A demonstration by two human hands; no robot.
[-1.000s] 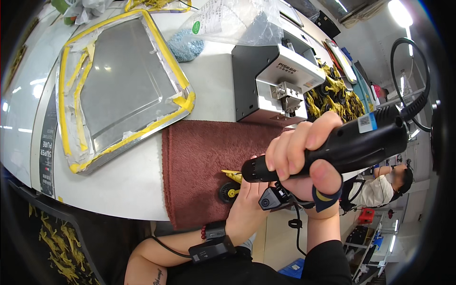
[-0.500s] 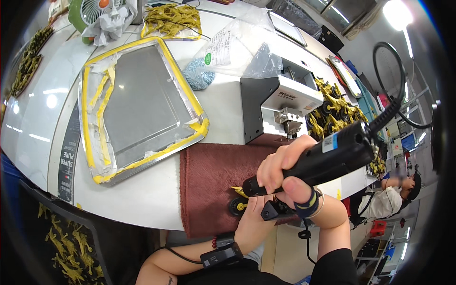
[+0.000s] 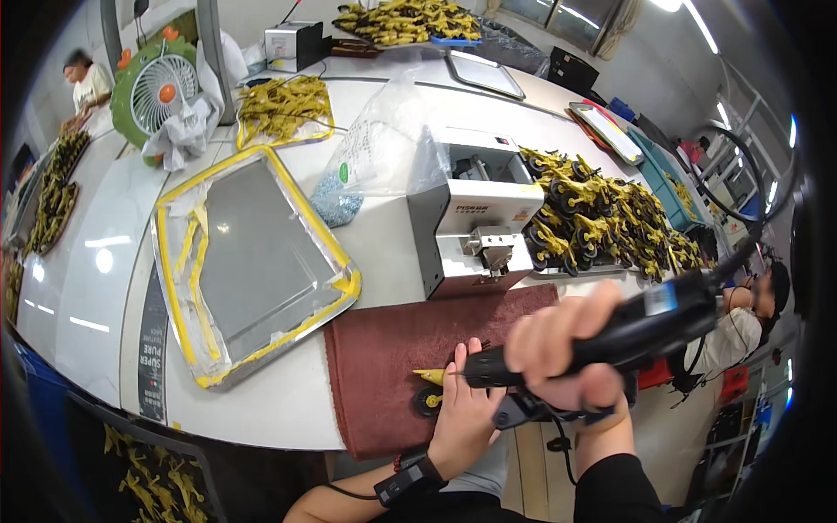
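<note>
My right hand (image 3: 562, 344) is wrapped around a black electric screwdriver (image 3: 636, 336), its cable rising at the right. The tool lies tilted, with its nose just above my left fingers. My left hand (image 3: 471, 414) rests on a reddish-brown cloth (image 3: 375, 357), its fingers over a yellow plastic part (image 3: 427, 376) with a black wheel (image 3: 427, 400). Most of that part is hidden under the hand. A thin bit shows at the screwdriver's nose, near the yellow part; whether they touch I cannot tell.
Behind the cloth stands a silver and black bench machine (image 3: 475, 222). Yellow parts with black wheels (image 3: 602, 205) are heaped to its right. A yellow-taped tray (image 3: 270, 253) lies at left, near a clear plastic bag (image 3: 392, 148) and a green fan (image 3: 161, 91). More yellow parts fill a dark bin (image 3: 157, 479).
The view has tilted up, showing more of the far table. My right hand and the screwdriver have shifted right relative to the cloth. My left fingers now show more fully.
</note>
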